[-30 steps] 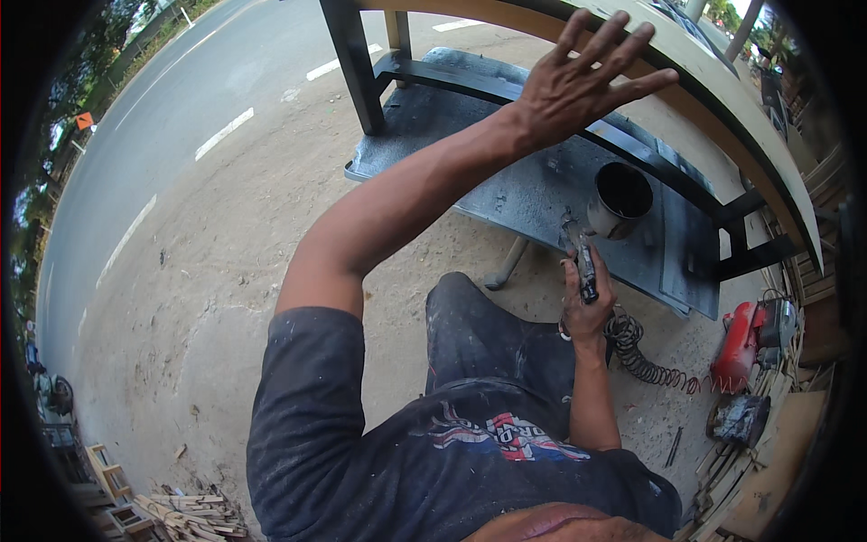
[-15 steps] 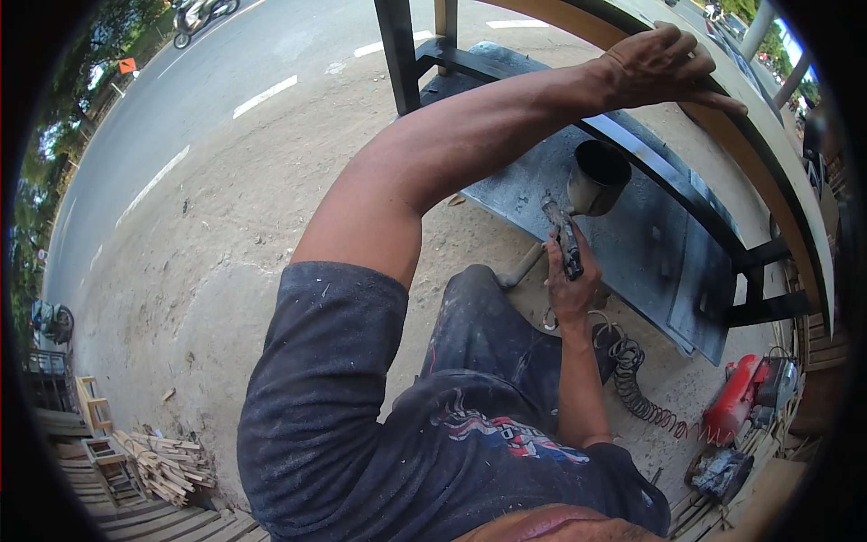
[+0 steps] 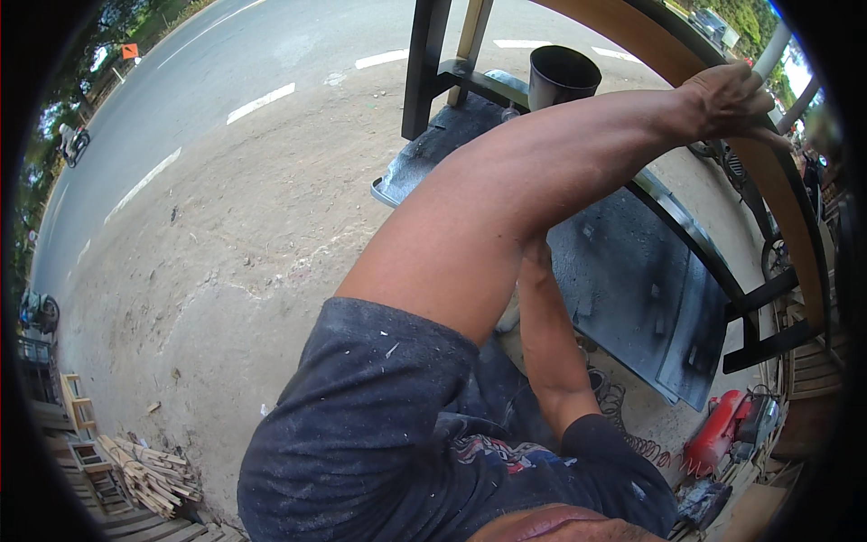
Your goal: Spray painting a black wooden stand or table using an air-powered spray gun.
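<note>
My left arm stretches across the view, and my left hand (image 3: 730, 101) is closed on the rim of a tilted wooden table (image 3: 650, 41) with black legs. Under that arm passes my right forearm (image 3: 549, 334); its hand is hidden behind the left arm. A spray gun's dark cup (image 3: 546, 93) shows beyond the left forearm, held up near the black table leg (image 3: 424, 72). The gun's grip and my right fingers cannot be seen. Below the table frame lies a dark, paint-dusted sheet (image 3: 623, 271).
A coiled air hose (image 3: 614, 406) runs on the ground to a red compressor (image 3: 713, 434) at lower right. Wood offcuts (image 3: 149, 474) are piled at lower left. A road (image 3: 181, 99) with a motorbike (image 3: 74, 144) on it lies at far left.
My right hand has carried the spray gun forward and left, behind my left arm. My left hand still grips the table and appears farther right in view. The motorbike has travelled along the road.
</note>
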{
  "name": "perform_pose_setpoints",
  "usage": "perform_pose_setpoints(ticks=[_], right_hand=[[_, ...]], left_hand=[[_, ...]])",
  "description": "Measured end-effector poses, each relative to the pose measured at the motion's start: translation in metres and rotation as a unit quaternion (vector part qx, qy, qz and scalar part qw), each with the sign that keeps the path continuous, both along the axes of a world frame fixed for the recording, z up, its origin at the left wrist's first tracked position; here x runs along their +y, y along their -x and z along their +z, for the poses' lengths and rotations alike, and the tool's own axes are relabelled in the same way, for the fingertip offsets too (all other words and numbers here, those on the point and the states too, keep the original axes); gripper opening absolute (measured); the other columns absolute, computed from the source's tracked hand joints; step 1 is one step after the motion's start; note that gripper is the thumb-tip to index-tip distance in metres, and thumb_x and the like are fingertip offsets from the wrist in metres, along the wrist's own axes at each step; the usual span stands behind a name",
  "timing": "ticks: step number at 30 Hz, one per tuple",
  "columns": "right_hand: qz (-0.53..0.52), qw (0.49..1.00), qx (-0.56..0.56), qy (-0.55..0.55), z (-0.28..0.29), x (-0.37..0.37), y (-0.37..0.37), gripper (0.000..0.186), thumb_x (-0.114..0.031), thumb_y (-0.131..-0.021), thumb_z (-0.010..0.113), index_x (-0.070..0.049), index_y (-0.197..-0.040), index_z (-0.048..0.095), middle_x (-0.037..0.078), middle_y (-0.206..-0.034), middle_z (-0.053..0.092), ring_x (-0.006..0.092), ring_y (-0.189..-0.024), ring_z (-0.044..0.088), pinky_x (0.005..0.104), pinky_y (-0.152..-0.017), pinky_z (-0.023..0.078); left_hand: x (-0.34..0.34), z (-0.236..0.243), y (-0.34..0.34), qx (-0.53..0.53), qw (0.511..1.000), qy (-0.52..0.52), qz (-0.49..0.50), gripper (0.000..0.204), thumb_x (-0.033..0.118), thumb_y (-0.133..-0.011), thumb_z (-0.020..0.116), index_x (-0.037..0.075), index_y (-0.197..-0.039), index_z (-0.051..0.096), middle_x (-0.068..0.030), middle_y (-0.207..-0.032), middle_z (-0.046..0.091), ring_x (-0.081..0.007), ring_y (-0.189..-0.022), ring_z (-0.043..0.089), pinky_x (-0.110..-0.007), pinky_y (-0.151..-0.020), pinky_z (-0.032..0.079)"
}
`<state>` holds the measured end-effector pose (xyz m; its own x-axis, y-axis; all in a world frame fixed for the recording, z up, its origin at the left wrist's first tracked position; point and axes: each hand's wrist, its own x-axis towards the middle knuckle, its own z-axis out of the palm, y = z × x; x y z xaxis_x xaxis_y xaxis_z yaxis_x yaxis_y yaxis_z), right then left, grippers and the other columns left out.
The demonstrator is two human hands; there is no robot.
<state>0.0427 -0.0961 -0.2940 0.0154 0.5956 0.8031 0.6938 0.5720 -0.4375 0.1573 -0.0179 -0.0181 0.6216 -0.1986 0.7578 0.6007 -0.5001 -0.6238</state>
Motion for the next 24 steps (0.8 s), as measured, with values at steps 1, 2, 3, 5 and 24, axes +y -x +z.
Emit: perform_pose_setpoints(ticks=[1,2,3,5,24], right_hand=[[0.000,1.000,-0.004,-0.001,0.001,0.005,-0.005,0.035,-0.017,-0.099,0.068,0.009,-0.123,0.064,0.029,-0.109,0.070,0.0474,-0.102,0.072,0.0494,-0.091,0.057],[0.003,1.000,-0.008,-0.001,0.003,0.009,-0.007,0.035,-0.017,-0.099,0.068,0.009,-0.123,0.064,0.029,-0.109,0.070,0.0474,-0.102,0.072,0.0494,-0.091,0.057],[0.002,1.000,-0.012,-0.001,0.003,0.013,-0.011,0.036,-0.017,-0.099,0.068,0.009,-0.123,0.064,0.029,-0.109,0.070,0.0475,-0.102,0.072,0.0494,-0.091,0.057],[0.005,1.000,-0.020,0.000,0.004,0.021,-0.016,0.036,-0.016,-0.099,0.068,0.009,-0.123,0.064,0.029,-0.109,0.070,0.0475,-0.102,0.072,0.0493,-0.091,0.057],[0.089,0.994,-0.054,0.021,-0.007,0.021,-0.024,0.037,-0.015,-0.098,0.069,0.009,-0.125,0.063,0.029,-0.109,0.069,0.0478,-0.101,0.071,0.0493,-0.090,0.058]], left_hand=[[0.002,0.005,-0.007,0.016,1.000,0.013,-0.007,0.076,0.026,-0.109,0.046,0.067,-0.159,0.005,-0.0058,-0.118,0.062,-0.0228,-0.104,0.067,-0.032,-0.087,0.052],[0.004,0.010,-0.012,0.033,0.999,0.027,-0.012,0.074,0.028,-0.109,0.045,0.066,-0.159,0.006,-0.0058,-0.119,0.062,-0.0229,-0.105,0.067,-0.032,-0.087,0.052],[0.005,0.014,-0.019,0.027,0.999,0.025,-0.022,0.070,0.031,-0.109,0.044,0.066,-0.159,0.008,-0.0049,-0.120,0.062,-0.0230,-0.108,0.067,-0.033,-0.089,0.051],[0.010,0.021,-0.028,0.032,0.999,0.029,-0.022,0.069,0.032,-0.109,0.043,0.066,-0.159,0.008,-0.0047,-0.121,0.062,-0.0234,-0.109,0.066,-0.034,-0.090,0.051],[0.042,0.022,-0.055,0.022,0.998,0.048,-0.046,0.060,0.034,-0.112,0.035,0.066,-0.157,0.012,-0.0044,-0.129,0.061,-0.0252,-0.120,0.063,-0.038,-0.096,0.048]])
